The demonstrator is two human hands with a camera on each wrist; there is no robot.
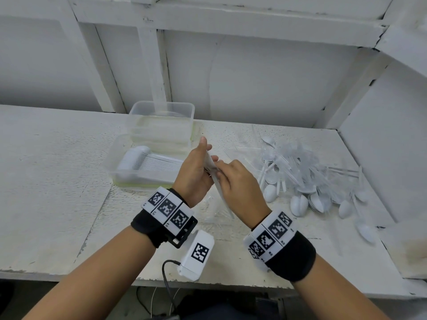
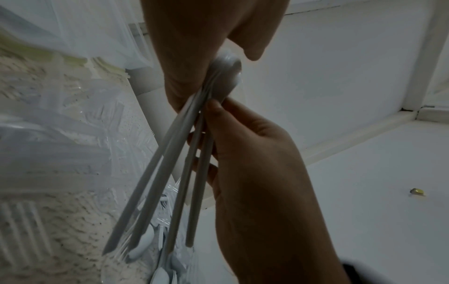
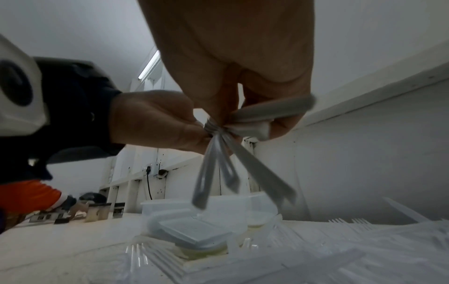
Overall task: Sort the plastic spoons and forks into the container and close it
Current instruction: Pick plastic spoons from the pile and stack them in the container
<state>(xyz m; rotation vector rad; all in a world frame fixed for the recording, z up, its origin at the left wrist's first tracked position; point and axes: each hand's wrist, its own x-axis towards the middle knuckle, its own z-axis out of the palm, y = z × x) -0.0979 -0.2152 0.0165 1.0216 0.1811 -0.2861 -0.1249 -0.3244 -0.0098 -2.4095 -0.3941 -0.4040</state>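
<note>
Both hands meet above the table's middle. My left hand (image 1: 196,169) grips a bundle of white plastic spoons (image 2: 170,159) by their bowls, handles fanning downward. My right hand (image 1: 233,181) pinches the same spoons (image 3: 218,163) just below the bowls. Left of the hands lies a shallow clear container (image 1: 111,162) holding a neat row of stacked white spoons (image 1: 147,165). Behind it stands a deeper clear container (image 1: 161,107). A loose pile of white spoons and clear forks (image 1: 309,179) lies to the right.
Clear forks (image 1: 215,215) lie scattered on the table under my hands. A white tagged box (image 1: 196,252) with a black cable hangs at the table's front edge. White walls and posts close off the back and right side. In the right wrist view, a person in orange (image 3: 26,194) is far left.
</note>
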